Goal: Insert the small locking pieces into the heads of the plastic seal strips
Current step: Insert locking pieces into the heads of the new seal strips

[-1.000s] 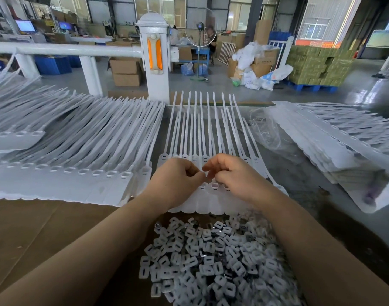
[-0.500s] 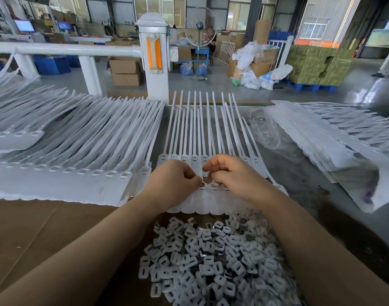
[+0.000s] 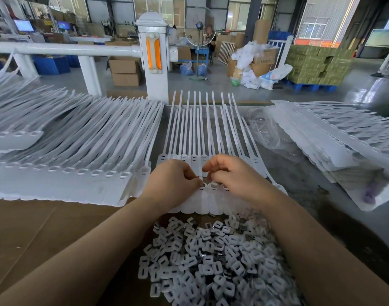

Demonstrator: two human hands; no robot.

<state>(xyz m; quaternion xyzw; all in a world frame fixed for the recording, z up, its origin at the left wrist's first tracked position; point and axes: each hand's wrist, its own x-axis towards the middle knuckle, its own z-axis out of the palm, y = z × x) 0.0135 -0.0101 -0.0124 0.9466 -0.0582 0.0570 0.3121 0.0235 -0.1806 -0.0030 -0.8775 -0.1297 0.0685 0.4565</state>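
Two hands are meeting over one strip head (image 3: pixel 204 185): left hand (image 3: pixel 174 182) is pinching a locking piece down at its fingertips, right hand (image 3: pixel 230 173) is curling beside it, steadying the next head. Seal strips (image 3: pixel 202 133) are running straight away from both hands, smooth white plastic, flat tags nearest. Loose pieces (image 3: pixel 211 257) are piling under the wrists.

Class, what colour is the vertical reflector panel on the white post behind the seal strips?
Orange. The reflector panel on the post shows in the head view.
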